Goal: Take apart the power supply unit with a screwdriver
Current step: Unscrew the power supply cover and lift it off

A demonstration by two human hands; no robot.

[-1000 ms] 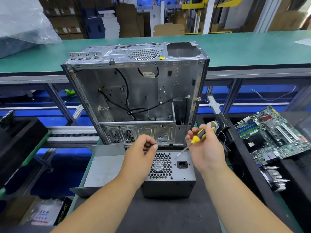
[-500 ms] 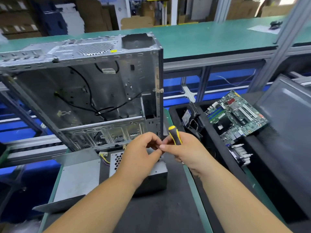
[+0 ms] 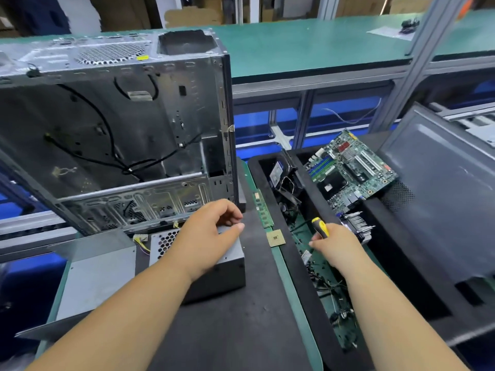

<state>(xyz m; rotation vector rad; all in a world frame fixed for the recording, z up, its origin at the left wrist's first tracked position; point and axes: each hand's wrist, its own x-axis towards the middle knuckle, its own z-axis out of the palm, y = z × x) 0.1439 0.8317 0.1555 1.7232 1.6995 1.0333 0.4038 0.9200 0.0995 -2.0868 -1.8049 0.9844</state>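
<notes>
Head view: my left hand (image 3: 211, 231) is hovering, fingers loosely curled and holding nothing, over the power supply unit (image 3: 214, 266) mid-worktop. My right hand (image 3: 336, 246) is gripping the screwdriver (image 3: 320, 227) over the parts bin (image 3: 294, 266) at the worktop's right edge. No legible labels.

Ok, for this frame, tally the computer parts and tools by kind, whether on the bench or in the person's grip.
Computer case: 1
Power supply unit: 1
Motherboard: 1
RAM stick: 1
CPU chip: 1
Screwdriver, in the right hand: 1
Loose grey side panel: 1
Total: 7
The trough's small loose bits are too cluttered to count.
</notes>
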